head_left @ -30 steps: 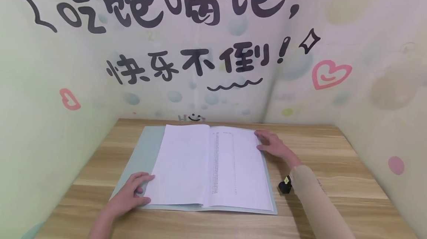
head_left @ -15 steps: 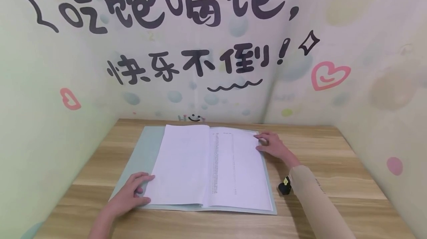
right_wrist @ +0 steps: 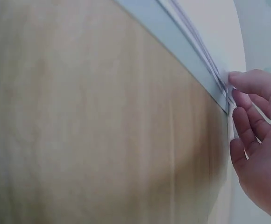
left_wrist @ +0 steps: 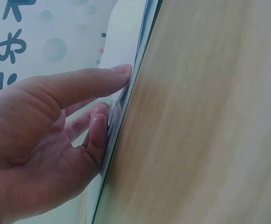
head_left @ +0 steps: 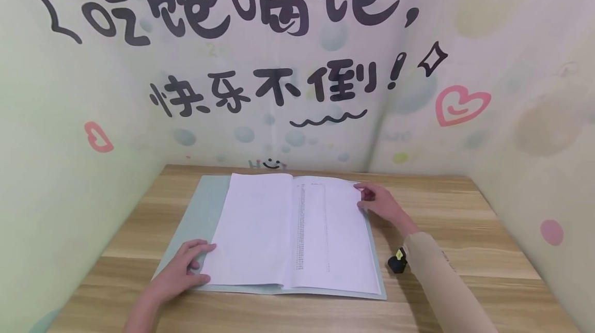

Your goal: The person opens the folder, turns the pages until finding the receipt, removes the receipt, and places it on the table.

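An open folder with a pale blue-green cover point(head_left: 200, 214) lies on the table, white pages inside. The left-hand page point(head_left: 253, 230) is blank; the right-hand page point(head_left: 348, 240) carries columns of small print. My left hand point(head_left: 178, 271) rests on the lower left of the folder, thumb and fingers spread, fingertips at the blank page's edge. In the left wrist view the thumb point(left_wrist: 121, 70) lies along the sheets' edge. My right hand point(head_left: 381, 201) is at the printed page's upper right edge. The right wrist view has its thumb point(right_wrist: 250, 81) and curled fingers pinching the page edge.
A small black object with a yellow mark point(head_left: 397, 259) sits right of the folder, beside the right sleeve point(head_left: 437, 271). Behind the wood-grain table point(head_left: 446, 204) stands a pale wall point(head_left: 288, 147) with large black writing and pink hearts.
The right index finger slid a little inward over the page's upper right edge, then back out, and its fingers are now more curled. The left hand has stayed in place.
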### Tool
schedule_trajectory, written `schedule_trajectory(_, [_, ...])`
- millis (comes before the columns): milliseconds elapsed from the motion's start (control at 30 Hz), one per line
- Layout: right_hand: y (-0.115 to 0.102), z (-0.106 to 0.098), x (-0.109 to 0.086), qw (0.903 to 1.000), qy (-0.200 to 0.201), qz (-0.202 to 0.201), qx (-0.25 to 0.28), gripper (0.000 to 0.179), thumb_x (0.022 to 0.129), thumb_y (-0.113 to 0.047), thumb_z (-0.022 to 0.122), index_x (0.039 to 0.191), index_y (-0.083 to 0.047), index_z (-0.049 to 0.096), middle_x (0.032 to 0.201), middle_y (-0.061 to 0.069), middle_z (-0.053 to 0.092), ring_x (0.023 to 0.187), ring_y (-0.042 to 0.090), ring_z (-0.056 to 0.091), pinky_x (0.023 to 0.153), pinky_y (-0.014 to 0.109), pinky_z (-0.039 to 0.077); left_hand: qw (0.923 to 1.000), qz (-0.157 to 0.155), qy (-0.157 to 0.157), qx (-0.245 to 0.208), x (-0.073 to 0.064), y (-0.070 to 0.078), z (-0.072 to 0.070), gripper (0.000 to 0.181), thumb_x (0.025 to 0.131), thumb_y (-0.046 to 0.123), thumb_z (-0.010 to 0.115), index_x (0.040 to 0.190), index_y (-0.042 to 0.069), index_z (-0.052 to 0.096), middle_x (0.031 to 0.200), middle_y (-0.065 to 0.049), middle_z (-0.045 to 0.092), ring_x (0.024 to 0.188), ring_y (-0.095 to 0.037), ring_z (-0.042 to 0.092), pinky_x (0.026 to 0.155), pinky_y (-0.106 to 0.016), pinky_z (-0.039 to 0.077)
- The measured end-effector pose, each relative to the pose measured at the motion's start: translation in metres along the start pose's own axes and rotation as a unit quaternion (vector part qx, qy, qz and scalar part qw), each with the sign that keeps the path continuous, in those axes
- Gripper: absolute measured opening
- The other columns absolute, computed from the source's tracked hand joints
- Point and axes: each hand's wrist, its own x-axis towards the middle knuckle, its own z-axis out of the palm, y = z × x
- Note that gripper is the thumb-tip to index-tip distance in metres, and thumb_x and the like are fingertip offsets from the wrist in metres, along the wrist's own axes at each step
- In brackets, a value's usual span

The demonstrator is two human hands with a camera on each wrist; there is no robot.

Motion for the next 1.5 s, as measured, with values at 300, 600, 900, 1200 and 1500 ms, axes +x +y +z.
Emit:
schedule_trajectory(300, [0.001, -0.006, 0.004, 0.9959, -0.002, -0.006, 0.090, 0.049, 0.089, -0.007, 0.071, 0.136, -0.010, 0.058, 0.115, 0.018, 0.061, 0.101, 0.023, 0.061, 0.081, 0.020, 0.053, 1.0000, 0.004, 0.002, 0.003, 0.000, 0.000, 0.000, 0.065, 0.078, 0.015, 0.081, 0.136, 0.002, 0.054, 0.141, -0.023, 0.038, 0.088, -0.006, 0.044, 0.070, -0.019, 0.046])
schedule_trajectory(600, [-0.014, -0.016, -0.003, 0.9885, 0.002, -0.017, 0.150, 0.042, 0.092, -0.012, 0.069, 0.132, -0.005, 0.059, 0.131, 0.021, 0.061, 0.108, 0.022, 0.060, 0.085, 0.017, 0.052, 1.0000, 0.003, 0.001, 0.000, -0.001, -0.001, 0.000, 0.065, 0.079, 0.015, 0.080, 0.136, 0.002, 0.053, 0.141, -0.023, 0.038, 0.089, -0.007, 0.044, 0.071, -0.020, 0.046])
schedule_trajectory(900, [-0.023, -0.027, -0.001, 0.9917, -0.002, 0.001, 0.129, 0.040, 0.092, -0.015, 0.069, 0.131, -0.009, 0.062, 0.128, 0.017, 0.064, 0.106, 0.024, 0.061, 0.087, 0.027, 0.055, 1.0000, 0.004, 0.002, 0.003, -0.001, 0.002, 0.000, 0.065, 0.079, 0.016, 0.080, 0.136, 0.002, 0.053, 0.141, -0.023, 0.038, 0.089, -0.007, 0.045, 0.071, -0.020, 0.046])
schedule_trajectory(1200, [-0.036, -0.041, 0.008, 0.9914, -0.028, -0.017, 0.127, 0.040, 0.092, -0.018, 0.069, 0.130, -0.006, 0.063, 0.119, 0.020, 0.066, 0.092, 0.010, 0.060, 0.083, 0.026, 0.055, 1.0000, 0.000, 0.001, 0.002, -0.001, 0.004, 0.000, 0.066, 0.079, 0.016, 0.080, 0.137, 0.002, 0.053, 0.143, -0.023, 0.037, 0.090, -0.008, 0.046, 0.072, -0.020, 0.047])
schedule_trajectory(1500, [-0.067, -0.056, 0.022, 0.9934, -0.039, -0.059, 0.091, 0.033, 0.094, -0.020, 0.068, 0.125, -0.009, 0.067, 0.116, 0.016, 0.069, 0.095, 0.015, 0.062, 0.082, 0.025, 0.054, 1.0000, -0.002, 0.004, -0.001, -0.001, 0.002, 0.000, 0.066, 0.079, 0.016, 0.080, 0.138, 0.003, 0.053, 0.143, -0.023, 0.037, 0.091, -0.010, 0.047, 0.073, -0.020, 0.046])
